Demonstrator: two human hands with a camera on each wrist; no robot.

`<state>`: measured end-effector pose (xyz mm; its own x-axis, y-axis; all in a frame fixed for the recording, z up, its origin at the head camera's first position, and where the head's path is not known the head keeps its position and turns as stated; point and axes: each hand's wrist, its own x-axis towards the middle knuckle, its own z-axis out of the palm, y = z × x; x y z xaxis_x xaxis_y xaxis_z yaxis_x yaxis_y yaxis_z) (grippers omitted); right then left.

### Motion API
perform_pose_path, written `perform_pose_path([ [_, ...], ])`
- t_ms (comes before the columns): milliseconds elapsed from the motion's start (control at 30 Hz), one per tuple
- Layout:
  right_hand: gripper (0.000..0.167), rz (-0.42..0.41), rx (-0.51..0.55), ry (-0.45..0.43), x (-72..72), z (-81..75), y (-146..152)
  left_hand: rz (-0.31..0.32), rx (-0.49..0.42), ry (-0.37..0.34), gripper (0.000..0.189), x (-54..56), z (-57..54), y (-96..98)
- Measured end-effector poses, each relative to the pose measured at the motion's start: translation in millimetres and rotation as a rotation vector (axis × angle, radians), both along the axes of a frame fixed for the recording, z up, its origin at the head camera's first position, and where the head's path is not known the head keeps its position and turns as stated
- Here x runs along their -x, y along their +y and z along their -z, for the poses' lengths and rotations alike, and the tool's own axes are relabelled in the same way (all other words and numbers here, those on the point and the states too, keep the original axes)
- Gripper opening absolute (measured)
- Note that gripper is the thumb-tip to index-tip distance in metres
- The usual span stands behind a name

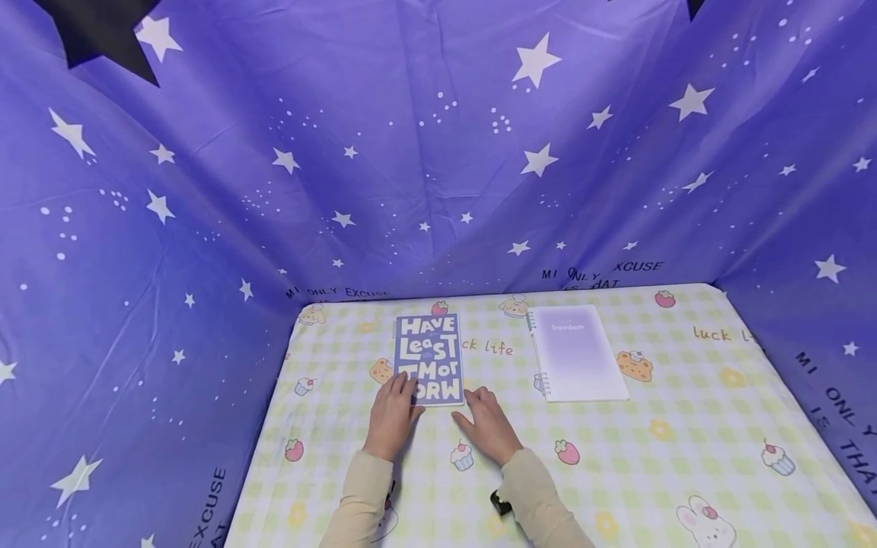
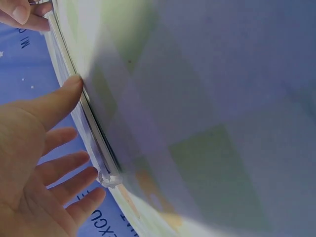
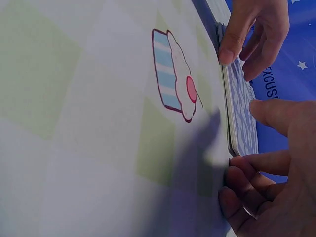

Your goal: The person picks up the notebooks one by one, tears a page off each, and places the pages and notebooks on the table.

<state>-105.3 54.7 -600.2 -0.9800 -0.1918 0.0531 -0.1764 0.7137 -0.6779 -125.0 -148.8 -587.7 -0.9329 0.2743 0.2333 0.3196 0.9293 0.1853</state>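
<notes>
A blue notebook (image 1: 429, 348) with large white lettering lies on the tablecloth in the head view. My left hand (image 1: 393, 417) rests at its lower left corner, fingers extended over the cover. In the left wrist view the left thumb (image 2: 74, 85) touches the notebook's near edge. At the lower right corner is my right hand (image 1: 492, 426), its thumb apart from the other fingers. The right wrist view shows its loosely bent fingers (image 3: 242, 185) beside the notebook's corner, with the thumb raised near the cover. Neither hand grips the notebook.
To the right lies a spiral notebook (image 1: 582, 361) with a purple-to-white cover reading "freedom". The table wears a green-and-white checked cloth (image 1: 603, 472) printed with cupcakes, strawberries and bears. Purple star-patterned fabric (image 1: 438, 152) hangs behind and along both sides.
</notes>
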Motion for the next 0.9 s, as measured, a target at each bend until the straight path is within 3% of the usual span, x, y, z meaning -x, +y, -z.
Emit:
perform_pose_path([
  [433,0.05,0.0,0.057,-0.011,-1.0,-0.4,-3.3,0.006,-0.096,-0.038,0.047,0.5,-0.3,-7.2],
  [900,0.044,0.068,0.101,-0.045,-0.8,-3.6,-9.4,0.016,-0.113,-0.056,0.04,-0.5,6.7,-9.5],
])
